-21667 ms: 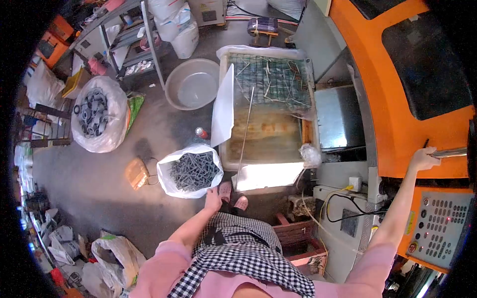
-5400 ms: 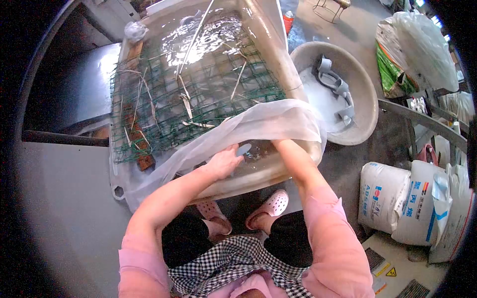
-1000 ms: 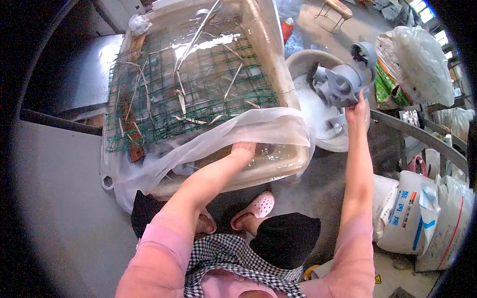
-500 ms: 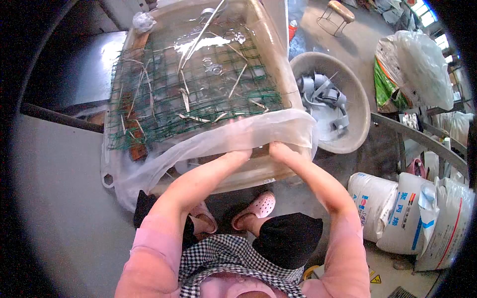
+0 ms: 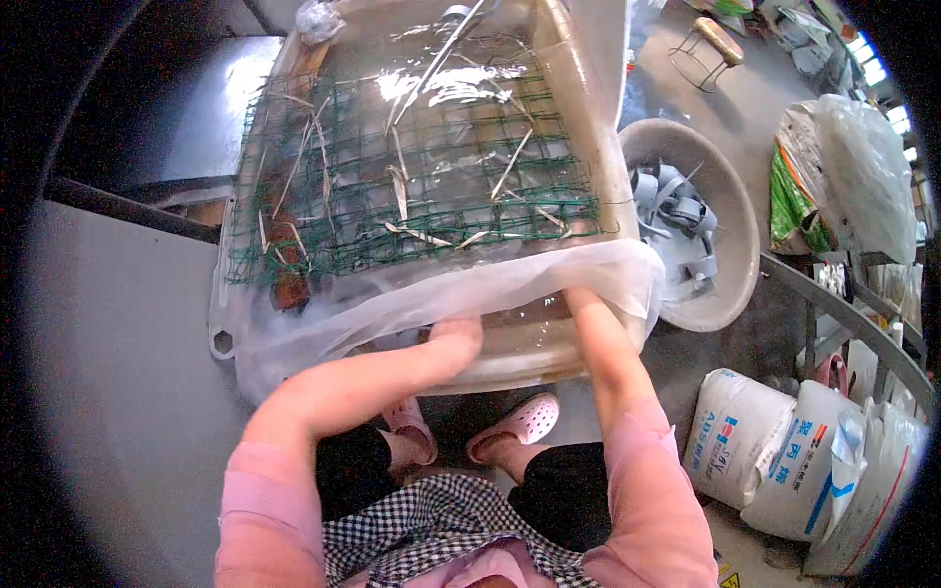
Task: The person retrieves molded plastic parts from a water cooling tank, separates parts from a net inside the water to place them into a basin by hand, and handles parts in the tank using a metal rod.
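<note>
A large water-filled tub [image 5: 593,118] stands in front of me, with a green mesh grid [image 5: 363,176] in it tied with pale strips. A translucent white plastic sheet [image 5: 470,284] hangs across the tub's near end. My left hand [image 5: 458,336] is at the sheet's lower edge, over the near part of the tub; its fingers are hidden. My right hand [image 5: 580,292] reaches in beneath the sheet further right, and sheet and water hide its fingers. What either hand touches under there does not show.
Right of the tub stands a round basin [image 5: 740,245] holding grey curled pieces [image 5: 676,201]. White printed sacks [image 5: 745,431] and a metal rail [image 5: 833,304] are at the right. Further back is a stool [image 5: 718,41]. Pink clogs [image 5: 515,428] are on my feet below the tub.
My hands have moved apart: the left has drawn back to the left and toward me, the right has gone deeper beneath the sheet. The whole view has also shifted.
</note>
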`<control>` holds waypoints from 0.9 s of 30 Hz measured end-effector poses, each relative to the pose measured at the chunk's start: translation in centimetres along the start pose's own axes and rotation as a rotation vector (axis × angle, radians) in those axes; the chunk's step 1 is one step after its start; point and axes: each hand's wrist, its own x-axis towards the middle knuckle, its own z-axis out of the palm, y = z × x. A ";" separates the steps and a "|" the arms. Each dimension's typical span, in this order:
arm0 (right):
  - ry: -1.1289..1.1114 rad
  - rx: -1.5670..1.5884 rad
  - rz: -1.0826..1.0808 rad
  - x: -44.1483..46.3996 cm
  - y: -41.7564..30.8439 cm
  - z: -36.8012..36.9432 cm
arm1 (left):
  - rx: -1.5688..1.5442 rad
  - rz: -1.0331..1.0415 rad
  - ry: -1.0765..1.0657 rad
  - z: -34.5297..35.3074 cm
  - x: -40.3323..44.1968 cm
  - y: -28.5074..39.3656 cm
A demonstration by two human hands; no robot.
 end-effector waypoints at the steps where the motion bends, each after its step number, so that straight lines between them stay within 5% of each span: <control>1: -0.003 -0.025 -0.004 0.2 0.1 0.2 | -0.154 -0.149 -0.192 -1.7 -0.5 -1.0; 3: -0.005 -0.066 -0.011 0.7 0.2 0.6 | -0.312 -0.316 -0.393 -1.6 -2.0 -3.1; 5: -0.015 -0.109 -0.010 1.0 0.3 0.8 | -0.238 -0.353 -0.041 0.8 -3.7 -5.4; 6: -0.018 -0.118 -0.017 1.2 0.2 1.0 | -0.237 -0.371 -0.052 1.6 -4.4 -6.2; 10: -0.040 -0.179 -0.029 1.4 0.1 1.2 | -0.953 -0.532 -0.163 -1.1 -6.0 -9.0; 12: -0.055 -0.209 -0.045 1.4 0.2 1.0 | 0.002 -0.218 -0.109 -3.4 -6.1 -8.8; 17: -0.105 -0.309 -0.117 0.0 -0.1 -0.2 | -0.019 -0.150 -0.083 -2.9 -5.5 -9.4; 20: -0.139 -0.384 -0.199 -1.7 -0.4 -1.3 | -0.488 -0.250 -0.074 -1.0 -3.7 -10.4; 23: -0.159 -0.450 -0.278 -3.6 -0.9 -2.6 | -0.291 -0.240 -0.284 -1.6 -2.6 -10.4; 25: -0.168 -0.478 -0.326 -4.7 -1.4 -3.1 | -0.422 -0.268 0.151 0.5 -2.5 -11.2; 27: -0.163 -0.475 -0.363 -5.8 -2.1 -3.0 | -0.425 -0.211 0.097 -0.3 -2.9 -11.4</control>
